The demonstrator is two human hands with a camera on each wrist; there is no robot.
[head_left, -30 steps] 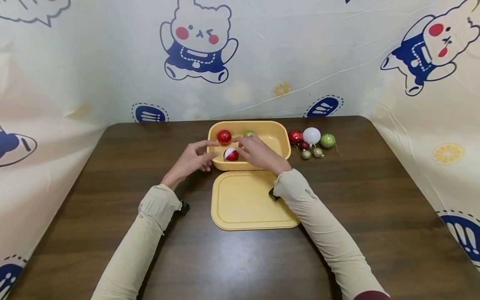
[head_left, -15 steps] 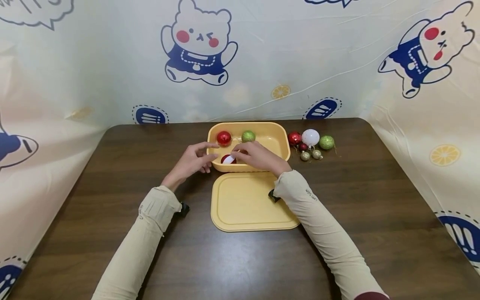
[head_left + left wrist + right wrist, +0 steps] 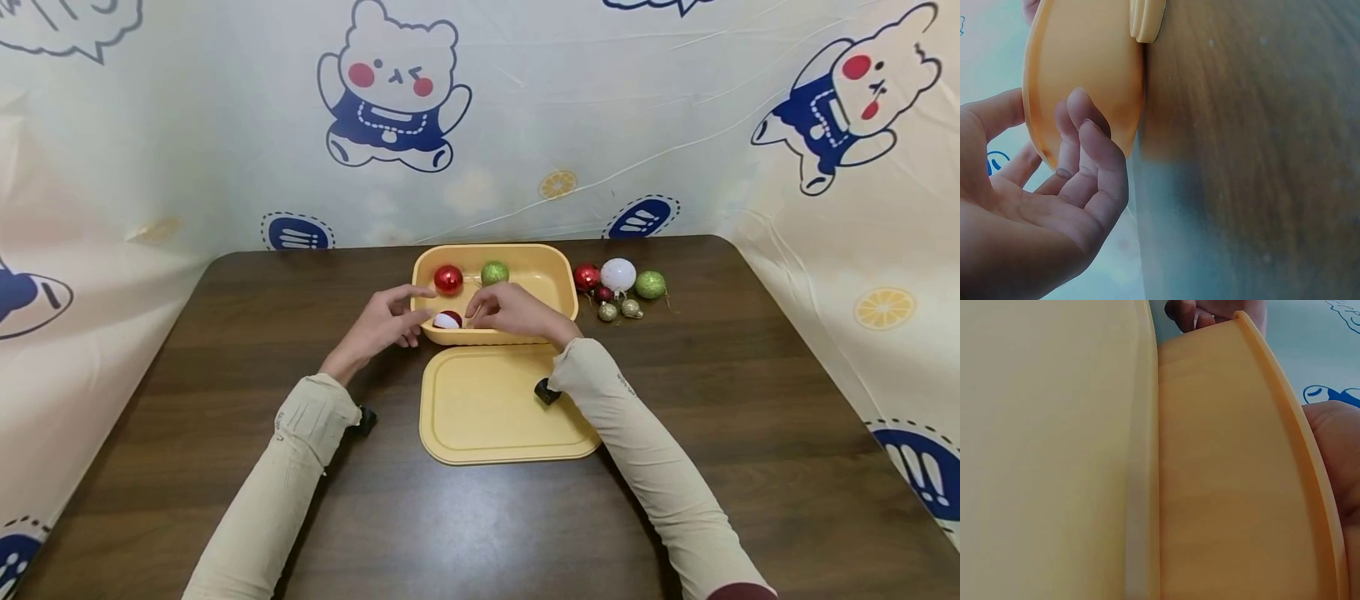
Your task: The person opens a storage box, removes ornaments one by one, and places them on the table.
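Note:
My left hand [image 3: 386,321] holds the left end of a yellow plastic box [image 3: 553,258]. Its index finger and thumb reach over the rim, and the other fingers curl against the outer wall [image 3: 1094,56]. Inside, at the front left, lies a red-and-white Christmas ball [image 3: 447,321]. Just right of that ball my right hand [image 3: 517,308] reaches into the box, bent fingers pointing down and a small gap between fingertips and ball. Behind them sit a shiny red ball [image 3: 448,280] and a glittery green ball [image 3: 495,273]. The front rim hides the lower part of the red-and-white ball.
In front of the box lies its flat yellow lid [image 3: 495,404], partly under my right forearm. To the right of the box sit loose ornaments: a red ball [image 3: 587,277], a white ball [image 3: 618,275], a green ball [image 3: 650,285] and several smaller ones. A printed cloth [image 3: 480,117] hangs behind the table.
The red-and-white ball has moved left and forward toward the box's front left corner and turned. My right hand has come away from it. The green ball shows again; my left hand stays put.

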